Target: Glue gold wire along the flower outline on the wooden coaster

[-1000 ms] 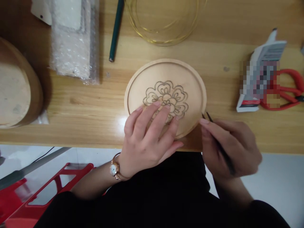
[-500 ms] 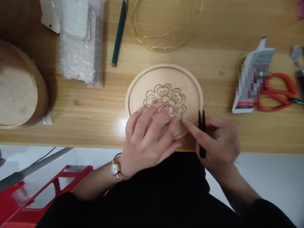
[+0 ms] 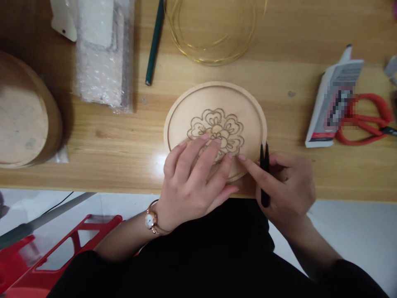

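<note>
A round wooden plate [image 3: 248, 107] with a drawn flower outline [image 3: 217, 126] lies near the table's front edge. My left hand [image 3: 194, 182], wearing a wristwatch, rests flat on the plate's near part, fingers spread over the flower's lower petals. My right hand [image 3: 285, 186] sits at the plate's near right rim. It grips black tweezers [image 3: 264, 165] that point away from me, while its forefinger stretches left to touch the plate beside my left fingertips.
A coil of gold wire [image 3: 214, 37] and a green pen [image 3: 154, 41] lie behind the plate. Bubble-wrapped items [image 3: 102, 54] sit at the back left, a round wooden block [image 3: 25, 116] at far left. A glue bottle [image 3: 335, 103] and red scissors [image 3: 369, 120] lie right.
My right hand swung in from the right to the plate's rim, turned the tweezers upright, and stretched its forefinger onto the plate. The left hand stayed put.
</note>
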The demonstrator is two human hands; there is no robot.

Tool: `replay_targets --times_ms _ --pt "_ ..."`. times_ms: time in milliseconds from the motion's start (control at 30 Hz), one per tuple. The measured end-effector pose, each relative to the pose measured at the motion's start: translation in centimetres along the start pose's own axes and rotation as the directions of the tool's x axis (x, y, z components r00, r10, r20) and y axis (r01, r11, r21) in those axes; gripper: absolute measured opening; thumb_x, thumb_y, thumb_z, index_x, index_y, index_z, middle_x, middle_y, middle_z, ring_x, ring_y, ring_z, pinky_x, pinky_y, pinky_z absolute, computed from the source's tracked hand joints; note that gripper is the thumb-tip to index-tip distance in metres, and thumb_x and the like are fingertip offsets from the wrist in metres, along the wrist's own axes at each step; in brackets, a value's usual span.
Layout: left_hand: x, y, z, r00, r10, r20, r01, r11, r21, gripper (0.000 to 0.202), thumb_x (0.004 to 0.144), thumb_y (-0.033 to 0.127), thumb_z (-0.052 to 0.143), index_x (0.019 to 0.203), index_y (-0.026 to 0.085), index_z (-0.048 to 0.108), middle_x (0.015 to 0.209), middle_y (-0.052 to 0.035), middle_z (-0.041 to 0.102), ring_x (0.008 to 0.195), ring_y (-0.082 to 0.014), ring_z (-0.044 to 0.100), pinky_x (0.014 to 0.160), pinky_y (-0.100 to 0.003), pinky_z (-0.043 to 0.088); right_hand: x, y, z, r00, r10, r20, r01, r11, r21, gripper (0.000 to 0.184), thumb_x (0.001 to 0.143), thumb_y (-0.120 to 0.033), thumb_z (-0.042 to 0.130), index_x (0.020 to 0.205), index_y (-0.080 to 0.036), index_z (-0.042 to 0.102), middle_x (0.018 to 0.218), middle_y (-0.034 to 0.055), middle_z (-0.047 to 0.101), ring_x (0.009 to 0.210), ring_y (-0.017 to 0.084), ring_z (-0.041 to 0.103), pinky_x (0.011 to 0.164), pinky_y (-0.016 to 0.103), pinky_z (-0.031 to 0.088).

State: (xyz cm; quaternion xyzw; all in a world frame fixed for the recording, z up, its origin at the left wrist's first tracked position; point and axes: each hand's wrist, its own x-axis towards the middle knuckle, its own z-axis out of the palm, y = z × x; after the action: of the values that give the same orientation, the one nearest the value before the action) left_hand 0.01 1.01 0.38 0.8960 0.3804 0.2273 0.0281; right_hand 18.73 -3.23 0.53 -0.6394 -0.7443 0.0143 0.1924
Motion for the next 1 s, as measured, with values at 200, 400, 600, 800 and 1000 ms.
replay_targets --times_ms 200,400,600,800,1000 --pt "0.02 0.05 0.01 1.000 0.001 0.001 -0.001 1.000 0.004 0.044 0.087 0.052 0.057 0.114 0.018 0.066 0.121 -0.0136 0.060 0.119 -0.0320 0.051 0.098 -0.046 0.043 0.04 -0.07 0.08 1.000 0.015 0.003 -0.015 1.000 -0.001 0.026 0.089 -0.013 0.053 0.098 -0.026 0.074 0.068 -0.0001 0.050 0.061 0.009 0.044 0.055 0.023 0.037" --pt "0.00 0.04 -0.02 1.000 -0.007 0.004 0.007 1.000 0.011 0.042 0.089 0.051 0.055 0.114 0.019 0.065 0.121 -0.0125 0.060 0.119 -0.0303 0.052 0.098 -0.045 0.043 0.04 0.01 0.01 1.000 -0.004 -0.007 0.004 1.000 -0.005 0.027 0.089 -0.013 0.053 0.100 -0.027 0.074 0.073 0.0007 0.051 0.064 0.010 0.045 0.057 0.023 0.039" --pt "-0.02 0.08 0.00 1.000 -0.011 0.007 0.011 1.000 0.016 0.042 0.088 0.052 0.055 0.115 0.020 0.064 0.121 -0.0113 0.060 0.120 -0.0298 0.052 0.100 -0.045 0.043 0.08 0.25 0.02 0.999 -0.050 0.001 0.050 0.999 -0.017 0.029 0.088 -0.011 0.053 0.105 -0.026 0.071 0.072 0.0004 0.049 0.058 0.008 0.042 0.052 0.023 0.035" --pt "-0.05 0.08 0.04 1.000 -0.008 0.003 0.008 1.000 0.010 0.043 0.088 0.051 0.055 0.115 0.019 0.065 0.122 -0.0121 0.059 0.121 -0.0304 0.051 0.100 -0.046 0.042 0.12 0.11 0.04 1.000 -0.026 0.008 0.026 1.000 -0.011 0.030 0.087 -0.009 0.054 0.104 -0.027 0.071 0.073 -0.0002 0.048 0.055 0.008 0.036 0.049 0.023 0.030" --pt "-0.06 0.11 0.01 1.000 -0.019 0.008 0.019 1.000 0.014 0.041 0.089 0.051 0.054 0.115 0.020 0.064 0.124 -0.0109 0.059 0.122 -0.0295 0.051 0.101 -0.045 0.043 0.35 0.33 -0.18 0.996 -0.085 0.025 0.086 0.995 -0.050 0.034 0.087 -0.009 0.051 0.109 -0.028 0.069 0.074 0.0000 0.048 0.060 0.009 0.042 0.054 0.024 0.036"
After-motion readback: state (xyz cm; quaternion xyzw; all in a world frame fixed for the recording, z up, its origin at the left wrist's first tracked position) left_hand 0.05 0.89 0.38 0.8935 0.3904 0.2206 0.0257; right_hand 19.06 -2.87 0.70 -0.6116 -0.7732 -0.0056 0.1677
